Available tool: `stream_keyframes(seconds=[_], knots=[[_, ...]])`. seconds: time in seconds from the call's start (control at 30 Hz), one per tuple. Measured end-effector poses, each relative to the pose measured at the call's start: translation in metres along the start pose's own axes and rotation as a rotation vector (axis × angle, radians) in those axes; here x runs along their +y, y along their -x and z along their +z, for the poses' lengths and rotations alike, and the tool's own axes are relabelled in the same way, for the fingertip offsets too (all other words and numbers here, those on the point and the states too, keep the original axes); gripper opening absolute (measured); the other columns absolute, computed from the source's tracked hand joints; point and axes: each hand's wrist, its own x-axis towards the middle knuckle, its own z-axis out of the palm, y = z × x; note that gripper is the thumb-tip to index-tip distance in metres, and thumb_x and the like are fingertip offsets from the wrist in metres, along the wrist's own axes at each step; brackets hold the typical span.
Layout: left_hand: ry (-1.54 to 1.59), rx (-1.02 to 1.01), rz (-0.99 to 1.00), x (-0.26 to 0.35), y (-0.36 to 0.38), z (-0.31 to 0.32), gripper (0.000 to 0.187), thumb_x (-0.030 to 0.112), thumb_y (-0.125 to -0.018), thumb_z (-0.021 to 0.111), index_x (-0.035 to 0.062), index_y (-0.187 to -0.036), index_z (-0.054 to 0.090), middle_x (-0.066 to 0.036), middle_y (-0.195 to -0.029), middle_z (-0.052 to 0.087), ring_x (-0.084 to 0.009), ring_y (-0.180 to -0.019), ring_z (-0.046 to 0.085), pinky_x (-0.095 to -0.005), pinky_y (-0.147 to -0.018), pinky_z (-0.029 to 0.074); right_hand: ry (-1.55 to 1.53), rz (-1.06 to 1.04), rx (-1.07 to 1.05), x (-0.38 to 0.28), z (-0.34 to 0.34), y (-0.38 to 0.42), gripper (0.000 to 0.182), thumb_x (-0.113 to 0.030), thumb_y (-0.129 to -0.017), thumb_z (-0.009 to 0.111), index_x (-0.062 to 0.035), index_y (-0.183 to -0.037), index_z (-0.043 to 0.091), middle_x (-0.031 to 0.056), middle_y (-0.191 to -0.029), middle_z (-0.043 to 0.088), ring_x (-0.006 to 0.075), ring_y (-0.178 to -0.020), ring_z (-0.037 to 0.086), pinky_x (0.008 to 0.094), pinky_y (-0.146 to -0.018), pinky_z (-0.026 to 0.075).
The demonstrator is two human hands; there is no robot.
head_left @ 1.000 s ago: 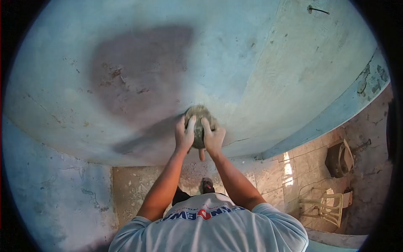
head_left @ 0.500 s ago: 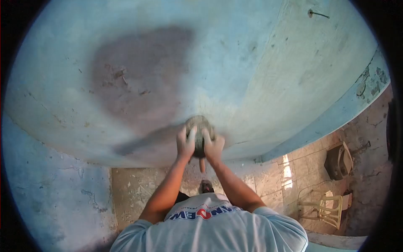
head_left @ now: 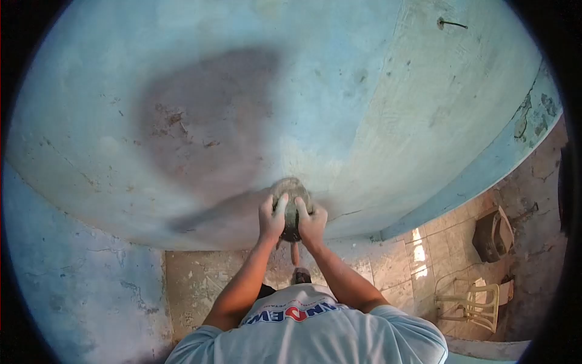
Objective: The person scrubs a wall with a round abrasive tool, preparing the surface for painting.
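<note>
Both of my hands are wrapped round a rounded, dust-grey object (head_left: 291, 225) pressed up close to the pale blue wall (head_left: 327, 133). I cannot tell exactly what kind of tool it is. My left hand (head_left: 272, 217) grips its left side and my right hand (head_left: 312, 223) its right side. The two thumbs lie on top, pointing up the wall, with whitish dust on them. Most of the other fingers are hidden behind the object. A slim, brownish peg-like piece (head_left: 295, 253) sticks out below it, towards my body.
Bare, rough patches (head_left: 173, 124) mark the wall inside my shadow. A thin metal rod (head_left: 453, 24) juts out at upper right. On the tiled floor (head_left: 388, 267) stand a pale plastic chair (head_left: 470, 303) and a dark box-like item (head_left: 492, 236). Another blue wall (head_left: 79, 273) adjoins at left.
My hands and the object appear slightly lower in view, still held together in the same grip. The whole view has shifted a little, so the wall marks and chair sit differently.
</note>
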Motion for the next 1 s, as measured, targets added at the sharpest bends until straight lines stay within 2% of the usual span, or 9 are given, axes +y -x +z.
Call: stream_keyframes(seconds=[0.03,0.27,0.37,0.47,0.57,0.67,0.8,0.9,1.0], knots=[[-0.005,-0.022,-0.119,-0.005,0.006,0.000,0.033,0.025,-0.105,0.061,-0.0034,-0.120,0.071,-0.016,-0.112,0.074,-0.0241,-0.109,0.068,-0.0386,-0.098,0.050,-0.028,0.003,0.005,0.007,0.001,0.003,0.031,-0.022,-0.102,0.069,0.0083,-0.103,0.075,0.0025,-0.076,0.068,0.0086,-0.073,0.055,0.0318,-0.067,0.050],[0.105,0.004,0.093,0.087,-0.051,-0.007,0.029,0.024,-0.105,0.062,-0.0039,-0.102,0.069,-0.008,-0.085,0.071,-0.0187,-0.080,0.062,-0.0394,-0.075,0.050,-0.026,0.128,-0.108,-0.083,0.008,-0.047,0.029,-0.021,-0.101,0.070,0.0057,-0.110,0.076,0.0142,-0.089,0.077,0.0152,-0.081,0.066,0.0343,-0.077,0.054],[-0.075,0.011,0.148,0.017,-0.015,-0.002,0.028,0.023,-0.104,0.062,-0.0041,-0.106,0.070,-0.012,-0.090,0.073,-0.0202,-0.085,0.066,-0.0401,-0.079,0.051,0.103,0.038,-0.046,-0.016,-0.004,-0.009,0.029,-0.022,-0.103,0.068,0.0060,-0.109,0.075,0.0039,-0.082,0.069,0.0088,-0.078,0.057,0.0315,-0.068,0.050],[-0.027,0.028,-0.022,-0.038,0.011,0.009,0.031,0.024,-0.104,0.063,-0.0040,-0.116,0.071,-0.018,-0.102,0.077,-0.0238,-0.096,0.071,-0.0425,-0.089,0.053,-0.135,0.069,0.016,0.040,-0.005,0.018,0.028,-0.021,-0.103,0.068,0.0045,-0.109,0.076,0.0025,-0.082,0.069,0.0088,-0.077,0.056,0.0307,-0.069,0.050],[0.026,0.044,0.153,0.033,-0.033,0.002,0.031,0.025,-0.104,0.063,-0.0035,-0.112,0.071,-0.015,-0.097,0.076,-0.0203,-0.089,0.069,-0.0393,-0.084,0.053,0.005,-0.073,-0.020,-0.034,0.007,-0.032,0.029,-0.024,-0.103,0.069,0.0036,-0.111,0.076,0.0087,-0.081,0.073,0.0125,-0.074,0.061,0.0317,-0.073,0.052],[0.152,-0.019,0.130,0.106,-0.053,-0.004,0.029,0.026,-0.105,0.064,-0.0026,-0.103,0.069,-0.008,-0.086,0.070,-0.0121,-0.078,0.060,-0.0329,-0.074,0.050,-0.120,0.111,-0.126,-0.087,0.008,-0.054,0.031,-0.025,-0.103,0.068,0.0036,-0.113,0.075,0.0079,-0.080,0.070,0.0112,-0.075,0.059,0.0309,-0.072,0.051],[-0.048,0.006,0.131,0.024,-0.018,-0.005,0.030,0.025,-0.105,0.063,-0.0032,-0.111,0.070,-0.014,-0.095,0.075,-0.0216,-0.085,0.068,-0.0377,-0.080,0.053,0.053,0.059,-0.072,-0.029,-0.004,-0.014,0.029,-0.022,-0.102,0.069,0.0054,-0.111,0.076,0.0078,-0.081,0.072,0.0105,-0.078,0.060,0.0307,-0.073,0.052],[-0.045,0.050,0.078,-0.026,0.005,0.006,0.030,0.024,-0.104,0.063,-0.0039,-0.113,0.070,-0.017,-0.098,0.076,-0.0270,-0.089,0.070,-0.0403,-0.084,0.052,-0.213,0.159,-0.018,0.023,-0.005,0.014,0.029,-0.021,-0.102,0.068,0.0061,-0.112,0.076,0.0113,-0.084,0.075,0.0128,-0.080,0.063,0.0334,-0.077,0.054],[-0.026,0.023,0.132,0.056,-0.033,-0.003,0.032,0.027,-0.104,0.063,-0.0041,-0.107,0.069,-0.015,-0.092,0.074,-0.0254,-0.085,0.068,-0.0397,-0.081,0.052,-0.052,-0.032,-0.045,-0.046,0.007,-0.036,0.028,-0.020,-0.103,0.068,0.0049,-0.113,0.076,0.0103,-0.087,0.075,0.0119,-0.081,0.062,0.0314,-0.076,0.053]])
